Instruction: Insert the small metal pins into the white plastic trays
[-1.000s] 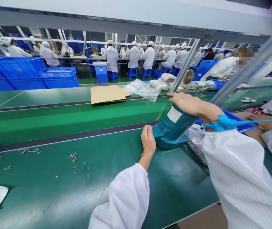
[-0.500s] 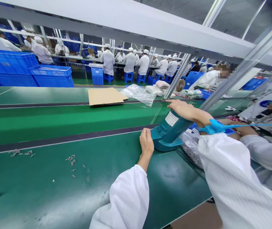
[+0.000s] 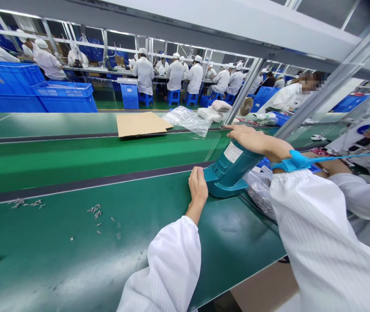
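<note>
A teal machine (image 3: pixel 228 173), with a cylindrical body, a white label and a wide flanged base, stands tilted on the green bench. Its exact kind I cannot tell. My left hand (image 3: pixel 198 187) presses against the left side of the base, fingers together and pointing up. Across the top of the body lies my right hand (image 3: pixel 253 141), gripping it from above; the far fingers are partly hidden. A blue wrist strap (image 3: pixel 297 161) with a cord circles my right wrist.
Small metal parts (image 3: pixel 96 211) lie scattered on the bench at left. Beyond the green channel are cardboard sheets (image 3: pixel 142 124) and a clear plastic bag (image 3: pixel 188 120). Right of the machine sits a bag of small parts (image 3: pixel 261 197). A metal post (image 3: pixel 243 91) rises behind. A co-worker's sleeve (image 3: pixel 355 190) is close at right.
The whole view has shifted slightly, so the bench and machine appear a little higher. Both hands keep the same places on the teal machine.
</note>
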Action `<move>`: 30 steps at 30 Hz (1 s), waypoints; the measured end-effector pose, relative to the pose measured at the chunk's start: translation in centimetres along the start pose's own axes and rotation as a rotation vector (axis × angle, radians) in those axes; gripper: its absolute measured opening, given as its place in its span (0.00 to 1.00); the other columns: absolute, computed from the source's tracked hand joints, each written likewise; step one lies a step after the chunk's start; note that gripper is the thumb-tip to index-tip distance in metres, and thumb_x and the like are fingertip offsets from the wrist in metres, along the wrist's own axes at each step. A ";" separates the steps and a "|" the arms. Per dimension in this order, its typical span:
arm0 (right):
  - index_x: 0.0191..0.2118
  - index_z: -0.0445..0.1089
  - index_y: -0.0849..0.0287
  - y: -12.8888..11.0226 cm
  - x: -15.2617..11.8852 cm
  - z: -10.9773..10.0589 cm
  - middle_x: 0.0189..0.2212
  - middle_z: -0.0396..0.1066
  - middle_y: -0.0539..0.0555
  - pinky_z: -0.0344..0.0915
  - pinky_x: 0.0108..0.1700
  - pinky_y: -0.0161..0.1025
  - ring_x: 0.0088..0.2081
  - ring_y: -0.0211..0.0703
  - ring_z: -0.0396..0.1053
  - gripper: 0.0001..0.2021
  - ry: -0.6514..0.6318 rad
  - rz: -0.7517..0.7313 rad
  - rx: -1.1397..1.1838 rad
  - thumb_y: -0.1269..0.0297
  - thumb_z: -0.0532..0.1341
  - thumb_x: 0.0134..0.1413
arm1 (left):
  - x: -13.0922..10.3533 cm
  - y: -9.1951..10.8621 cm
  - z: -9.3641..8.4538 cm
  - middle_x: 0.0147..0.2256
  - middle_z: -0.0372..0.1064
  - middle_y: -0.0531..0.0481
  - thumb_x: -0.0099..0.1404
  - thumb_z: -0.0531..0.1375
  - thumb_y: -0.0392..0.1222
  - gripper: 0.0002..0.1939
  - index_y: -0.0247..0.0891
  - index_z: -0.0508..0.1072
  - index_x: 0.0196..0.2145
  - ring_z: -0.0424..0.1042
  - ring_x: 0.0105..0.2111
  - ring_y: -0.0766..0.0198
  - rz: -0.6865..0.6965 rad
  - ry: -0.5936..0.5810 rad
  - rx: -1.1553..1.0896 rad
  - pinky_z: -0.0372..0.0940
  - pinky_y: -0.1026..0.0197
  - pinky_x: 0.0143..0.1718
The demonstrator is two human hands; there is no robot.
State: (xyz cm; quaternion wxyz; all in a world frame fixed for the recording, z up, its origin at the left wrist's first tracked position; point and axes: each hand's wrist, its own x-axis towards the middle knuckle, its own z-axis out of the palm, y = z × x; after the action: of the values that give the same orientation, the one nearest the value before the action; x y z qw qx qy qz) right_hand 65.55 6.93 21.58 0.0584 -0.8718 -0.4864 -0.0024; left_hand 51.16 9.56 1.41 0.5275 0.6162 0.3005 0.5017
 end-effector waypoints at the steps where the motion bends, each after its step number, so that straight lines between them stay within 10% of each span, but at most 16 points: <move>1: 0.65 0.58 0.49 0.0 0.0 0.0 0.67 0.56 0.56 0.49 0.64 0.71 0.67 0.64 0.52 0.27 -0.001 -0.001 -0.003 0.52 0.45 0.63 | 0.0 0.0 0.0 0.35 0.70 0.50 0.74 0.51 0.55 0.19 0.36 0.72 0.39 0.71 0.36 0.62 0.002 -0.001 -0.002 0.67 0.53 0.44; 30: 0.65 0.58 0.47 0.6 0.6 0.5 0.67 0.56 0.55 0.51 0.63 0.69 0.67 0.64 0.52 0.28 0.008 -0.004 -0.023 0.50 0.46 0.62 | -0.2 -0.1 0.1 0.35 0.70 0.49 0.75 0.47 0.55 0.22 0.36 0.72 0.38 0.70 0.36 0.62 0.002 0.006 -0.019 0.65 0.54 0.44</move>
State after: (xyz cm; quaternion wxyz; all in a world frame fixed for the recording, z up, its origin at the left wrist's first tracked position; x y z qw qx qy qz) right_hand 66.32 7.17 21.08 0.0502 -0.8713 -0.4880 -0.0116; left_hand 51.18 9.41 1.25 0.5318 0.6099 0.2969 0.5070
